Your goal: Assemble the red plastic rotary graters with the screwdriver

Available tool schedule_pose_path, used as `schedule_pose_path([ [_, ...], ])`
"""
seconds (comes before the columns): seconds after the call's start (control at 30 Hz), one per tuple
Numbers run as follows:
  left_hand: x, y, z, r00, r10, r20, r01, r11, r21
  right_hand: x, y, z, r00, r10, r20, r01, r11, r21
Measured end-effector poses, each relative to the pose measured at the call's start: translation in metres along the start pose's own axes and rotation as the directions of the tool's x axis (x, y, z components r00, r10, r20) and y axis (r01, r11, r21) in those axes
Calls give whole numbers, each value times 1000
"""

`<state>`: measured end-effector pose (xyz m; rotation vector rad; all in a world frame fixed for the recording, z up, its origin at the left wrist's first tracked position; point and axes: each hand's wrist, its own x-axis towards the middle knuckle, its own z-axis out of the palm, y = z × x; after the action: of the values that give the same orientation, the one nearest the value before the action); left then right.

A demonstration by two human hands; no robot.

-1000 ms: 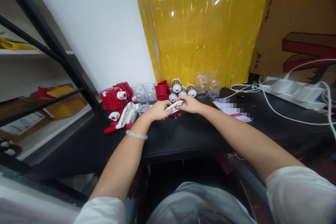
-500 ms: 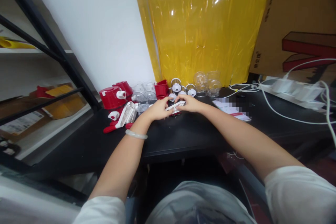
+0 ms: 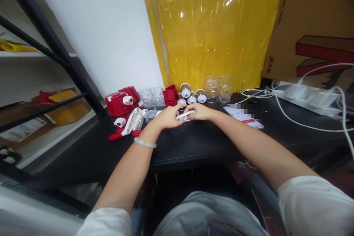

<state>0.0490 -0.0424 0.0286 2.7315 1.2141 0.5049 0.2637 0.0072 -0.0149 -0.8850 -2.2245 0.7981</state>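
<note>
Between my hands is a slim white plastic part, held above the black table. My left hand grips its left end, thumb and fingers curled round it. At the other end, my right hand pinches the part with bent fingers. Some of the part is hidden by the fingers, so its full shape does not show. Just behind the hands stand several metal drums with white hubs. A red square plastic piece sits beside them, to the left.
Red housings, white arms with red handles and clear plastic cups lie left on the black table. More clear parts, a phone and a power strip with cables are to the right.
Both hands have dipped slightly toward me with the white part, which now looks turned and shows a narrower edge. The things on the table have not moved.
</note>
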Motion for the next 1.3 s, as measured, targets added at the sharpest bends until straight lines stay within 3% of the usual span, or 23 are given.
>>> schedule_pose_path([
  [0.2,1,0,1,1000,13,-10,-12,999,47,-1,-7,2,999,33,-2,-33,998,-45],
  [0.33,1,0,2,999,32,-8,-32,998,48,-1,-6,1,999,-38,18,38,999,-21],
  [0.47,0,3,-3,999,12,-31,-10,998,55,4,5,-4,983,-84,-163,82,996,-21],
  [0.53,-2,5,-9,998,7,-62,-2,997,81,7,10,-10,945,-95,-313,101,995,2],
  [0.63,-5,7,-18,994,-30,-109,43,991,128,10,15,-20,830,-94,-550,125,992,19],
  [0.7,-7,7,-25,985,-78,-151,100,985,144,11,17,-23,754,-82,-652,95,995,-15],
  [0.73,-8,6,-28,980,-104,-172,131,979,153,11,17,-24,743,-81,-665,72,997,-41],
  [0.83,-10,0,-36,939,-264,-222,314,920,235,9,18,-19,816,-115,-567,28,987,-159],
  [0.9,-12,-5,-41,889,-395,-233,452,841,298,7,17,-13,870,-156,-468,44,969,-241],
  [1.0,-14,-14,-45,815,-540,-209,578,737,351,5,11,-2,903,-203,-378,86,949,-304],
  [1.13,-14,-23,-45,733,-666,-141,660,645,386,4,0,7,936,-207,-284,111,941,-320],
  [1.3,-9,-31,-42,691,-720,-60,660,596,458,3,-5,9,973,-118,-201,44,940,-339],
])
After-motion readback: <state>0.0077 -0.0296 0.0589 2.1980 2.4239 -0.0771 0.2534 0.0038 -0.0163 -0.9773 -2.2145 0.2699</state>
